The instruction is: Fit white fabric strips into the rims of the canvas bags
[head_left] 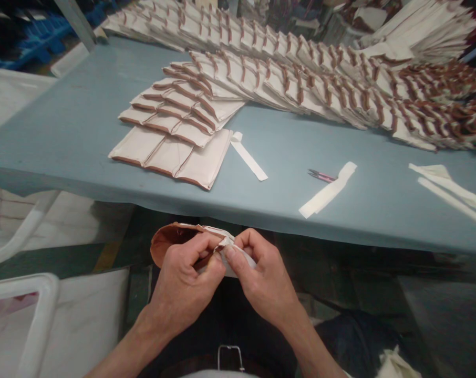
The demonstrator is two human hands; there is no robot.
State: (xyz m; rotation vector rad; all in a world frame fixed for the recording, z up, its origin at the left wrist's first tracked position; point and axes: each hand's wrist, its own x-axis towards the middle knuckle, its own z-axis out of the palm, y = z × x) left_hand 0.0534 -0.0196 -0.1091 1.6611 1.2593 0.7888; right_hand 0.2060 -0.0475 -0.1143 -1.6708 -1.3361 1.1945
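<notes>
A sewn piece of brown and white fabric [164,242] is held in front of my lap, just below the table's front edge. My left hand [193,273] pinches its edge between thumb and forefinger, with the brown side curling out to the left. Close beside it, my right hand [259,270] grips the white part, thumb on top. The fingertips of both hands almost meet at a small fold of the cloth. Much of the piece is hidden behind my fingers.
On the blue-grey table [84,121] lie overlapping rows of white pieces with brown edges [171,152]. Small thread snips [320,175] rest by a white strip [328,191]. Another strip [249,157] lies near the stack. White plastic bins [49,294] stand at the left.
</notes>
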